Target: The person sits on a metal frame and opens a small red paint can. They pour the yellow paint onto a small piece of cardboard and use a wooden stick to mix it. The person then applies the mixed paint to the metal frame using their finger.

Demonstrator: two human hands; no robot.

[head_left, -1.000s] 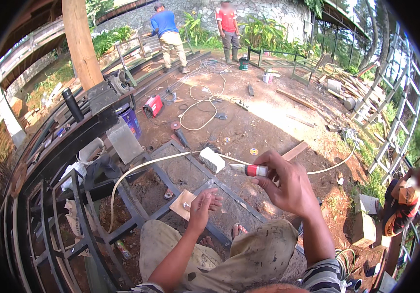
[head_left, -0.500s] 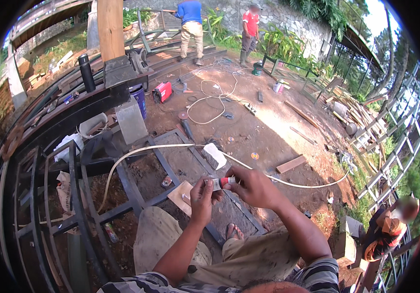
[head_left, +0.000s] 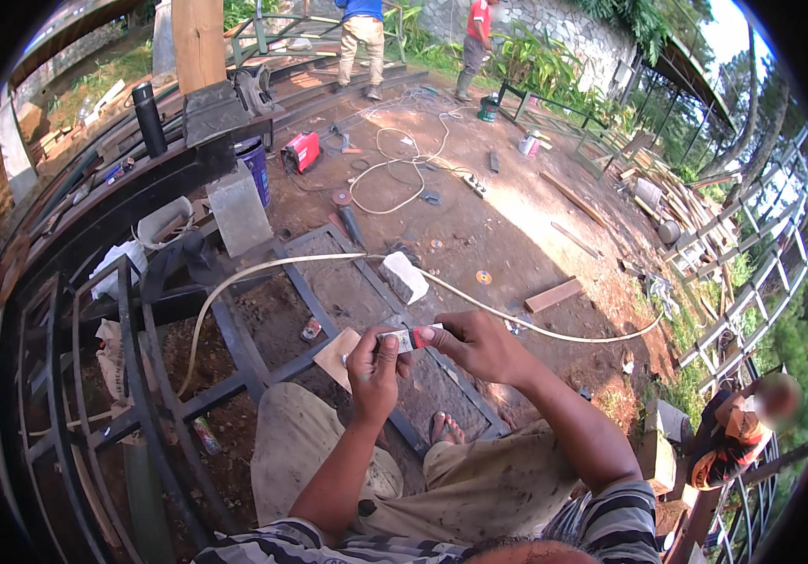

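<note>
Above my lap, my left hand (head_left: 375,372) is closed around one end of a small white-and-red tube (head_left: 407,339). My right hand (head_left: 475,346) pinches the red end between thumb and fingers. The tube lies roughly level, and my fingers hide part of it. Just beyond my left hand is a square piece of light wood (head_left: 334,360), resting on a dark metal frame (head_left: 308,303). A white block (head_left: 405,278) sits farther out, beside a pale hose (head_left: 263,270).
Dark metal bars (head_left: 141,376) stand at my left. An angle grinder (head_left: 347,221), a red machine (head_left: 301,152) and looping cables lie ahead on the dirt. A wooden piece (head_left: 554,295) lies to the right. Two people stand far off; another person (head_left: 728,432) is at the right.
The view has shifted slightly, moving the scene up and left. Both hands still hold the tube, and my right thumb now lies along its red end.
</note>
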